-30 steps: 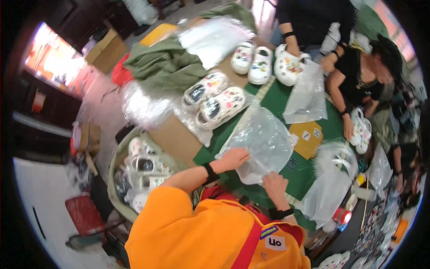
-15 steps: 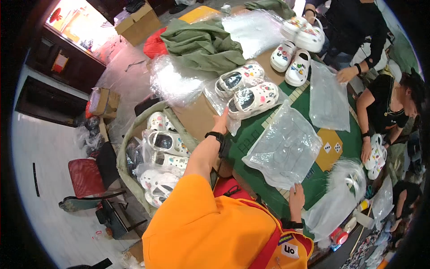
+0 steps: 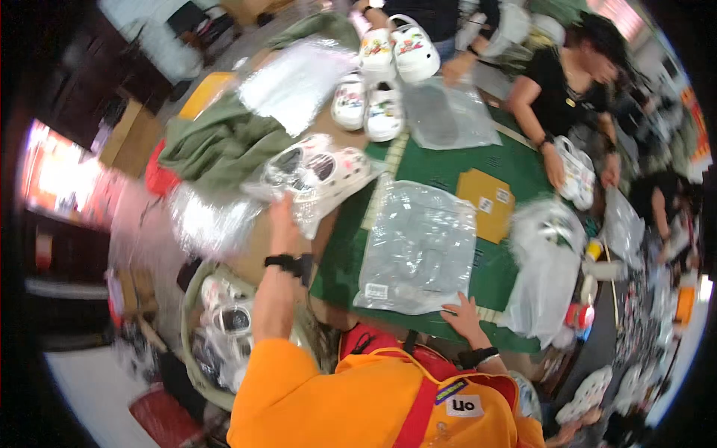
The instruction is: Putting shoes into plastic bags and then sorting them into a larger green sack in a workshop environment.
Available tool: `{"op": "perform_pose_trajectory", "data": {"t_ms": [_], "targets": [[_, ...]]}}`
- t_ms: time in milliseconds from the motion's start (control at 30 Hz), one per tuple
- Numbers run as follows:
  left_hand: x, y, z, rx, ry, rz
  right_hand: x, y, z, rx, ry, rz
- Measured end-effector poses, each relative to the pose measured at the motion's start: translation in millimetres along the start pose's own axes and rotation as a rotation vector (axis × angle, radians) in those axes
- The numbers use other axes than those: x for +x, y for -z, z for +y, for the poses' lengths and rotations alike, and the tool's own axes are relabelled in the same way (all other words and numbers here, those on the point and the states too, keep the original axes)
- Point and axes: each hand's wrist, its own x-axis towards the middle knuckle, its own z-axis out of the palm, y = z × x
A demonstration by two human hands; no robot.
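Note:
My left hand, with a black watch on the wrist, reaches forward to the near edge of a pair of white decorated clogs wrapped in clear plastic. It touches the wrap, but blur hides its grip. My right hand lies flat with fingers apart on the near corner of a large empty clear plastic bag. That bag is spread on the green mat.
A round basket of bagged clogs stands at my lower left. A green cloth and more plastic lie at the table's left. Two more clog pairs and a brown card lie farther off. Other people's hands handle clogs across the table.
My view swung right. My left hand stayed by the wrapped clogs and drew back to their near edge. My right hand moved up onto the empty bag's corner.

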Motion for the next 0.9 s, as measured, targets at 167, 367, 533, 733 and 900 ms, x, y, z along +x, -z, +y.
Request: {"op": "perform_pose_trajectory", "data": {"t_ms": [167,367,533,733,900], "targets": [[-9,-47,56,0.473,-0.442,-0.158,-19,15,-35,0.004,-0.163,0.196],[-51,-61,117,0.72,-0.657,-0.59,-20,-1,-18,-0.023,0.118,0.516],[-134,-128,113,0.726,-0.899,-0.96,-69,33,-44,0.11,-0.007,0.799],[-219,-198,36,0.518,-0.794,-1.369,-223,26,14,0.163,-0.324,1.304],[-349,-191,-49,0.443,-0.939,-1.655,-396,-79,100,-0.009,-1.386,1.487]]}}
